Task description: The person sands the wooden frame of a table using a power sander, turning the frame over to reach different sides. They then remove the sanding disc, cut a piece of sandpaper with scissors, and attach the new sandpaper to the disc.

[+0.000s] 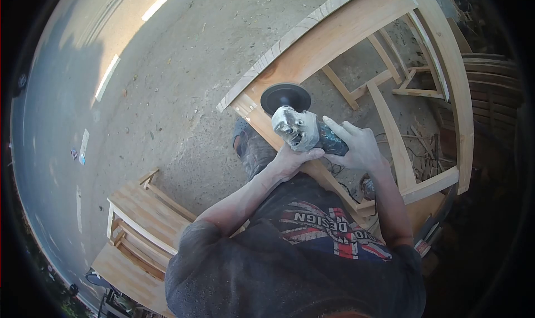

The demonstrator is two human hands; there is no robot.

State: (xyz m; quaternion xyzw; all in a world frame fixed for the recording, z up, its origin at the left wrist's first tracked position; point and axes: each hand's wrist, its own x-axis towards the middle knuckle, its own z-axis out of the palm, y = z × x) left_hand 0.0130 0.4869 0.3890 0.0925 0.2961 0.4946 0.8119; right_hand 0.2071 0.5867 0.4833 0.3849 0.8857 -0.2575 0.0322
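Observation:
A dusty angle grinder (298,129) with a round black disc (285,98) is held over a corner of a large wooden frame (329,39). My left hand (293,161) grips the grinder from below, near its head. Around the blue-green body, my right hand (356,145) is closed, with the fingers along its top. The disc lies against or just above the wood; which one I cannot tell. Both hands look coated in pale dust.
Slatted wooden pieces (150,212) stand at the lower left. Wood scraps (426,145) and a cable lie on the ground inside the frame. A road (61,95) with white markings runs along the left. Stacked curved wood (490,89) is at the right.

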